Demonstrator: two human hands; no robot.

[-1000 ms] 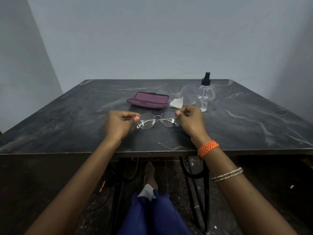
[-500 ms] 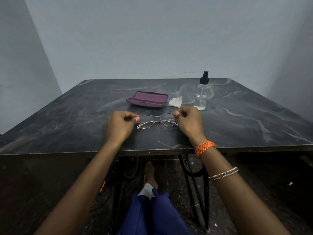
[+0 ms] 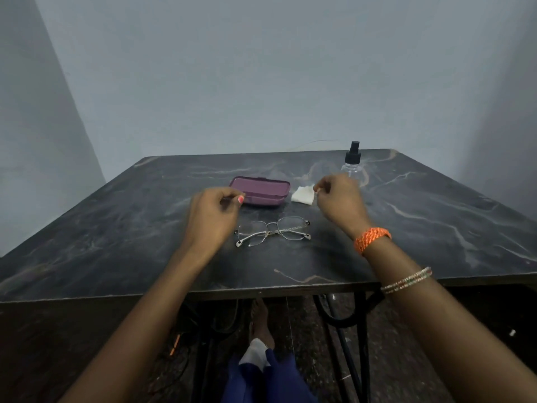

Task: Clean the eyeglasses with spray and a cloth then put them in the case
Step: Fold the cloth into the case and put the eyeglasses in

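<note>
The glasses lie folded on the table, between and just below both hands. Left hand and right hand hover loosely curled, holding nothing. The case, cloth and spray sit beyond them.

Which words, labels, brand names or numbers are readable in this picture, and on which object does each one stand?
None: no text can be read anywhere in the head view.
Spray bottle: clear body, no label visible.
Eyeglass case: plain purple lid, no print visible.
Cloth: plain white.
Eyeglasses: any marking on the frame is too small to tell.
</note>
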